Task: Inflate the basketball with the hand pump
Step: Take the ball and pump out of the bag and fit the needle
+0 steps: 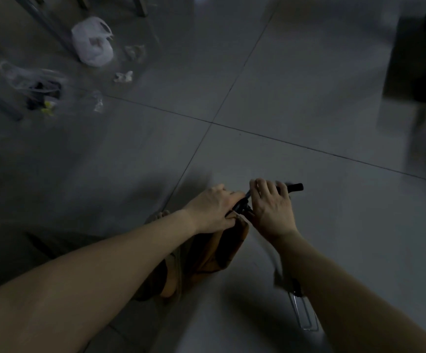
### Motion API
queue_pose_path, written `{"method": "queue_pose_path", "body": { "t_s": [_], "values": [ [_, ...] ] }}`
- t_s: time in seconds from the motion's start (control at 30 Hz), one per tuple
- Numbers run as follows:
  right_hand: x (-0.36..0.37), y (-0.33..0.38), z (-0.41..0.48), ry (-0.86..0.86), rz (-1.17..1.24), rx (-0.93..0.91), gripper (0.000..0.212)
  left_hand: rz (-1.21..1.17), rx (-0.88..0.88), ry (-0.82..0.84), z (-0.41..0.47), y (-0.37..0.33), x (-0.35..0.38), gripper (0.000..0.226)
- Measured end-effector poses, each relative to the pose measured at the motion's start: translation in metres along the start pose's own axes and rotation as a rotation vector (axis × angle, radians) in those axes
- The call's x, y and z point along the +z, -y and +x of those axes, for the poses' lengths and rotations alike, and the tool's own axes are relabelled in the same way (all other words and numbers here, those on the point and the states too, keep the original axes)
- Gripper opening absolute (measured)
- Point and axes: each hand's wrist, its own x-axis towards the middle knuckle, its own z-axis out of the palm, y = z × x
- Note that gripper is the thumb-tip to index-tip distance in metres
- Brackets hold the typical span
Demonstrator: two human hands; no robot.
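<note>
Dim grey tile floor (283, 98), blurry shot. Plastic bags (92, 42) sit off by the far left edge. Near the front edge, by a sandalled foot (171, 281), the left hand (210, 210) grips the black pump (294, 187) low down, right on top of the floppy orange ball (214, 253). The right hand (270, 212) curls over the pump's handle end.

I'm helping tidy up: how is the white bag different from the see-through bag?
The white bag is opaque and hides its contents; the see-through bag shows dark and yellow things inside. The white bag stands puffed up; the see-through bag lies flatter. Both are plastic and sit on the tiled floor.
</note>
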Motion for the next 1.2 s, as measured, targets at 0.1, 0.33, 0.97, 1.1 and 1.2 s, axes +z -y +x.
{"method": "queue_pose_path", "body": {
  "t_s": [0.1,0.33,0.97,1.1,1.2],
  "values": [
    [0.003,0.005,0.003,0.025,0.005,-0.002,0.07,0.011,-0.009,0.014,-0.001,0.003,-0.002,0.042],
    [0.006,0.004,0.004,0.02,0.087,-0.011,0.063,-0.071,-0.06,0.208,0.001,0.013,-0.024,0.068],
    [-0.008,0.017,0.013,-0.018,0.139,-0.195,0.042,-0.053,0.069,0.387,0.001,0.047,-0.042,0.06],
    [-0.009,0.016,0.012,-0.001,0.16,-0.205,0.044,-0.02,0.129,0.315,0.002,0.046,-0.033,0.056],
    [-0.011,0.014,0.014,0.016,0.149,-0.215,0.045,-0.032,0.13,0.272,0.005,0.047,-0.026,0.052]
  ]
}}
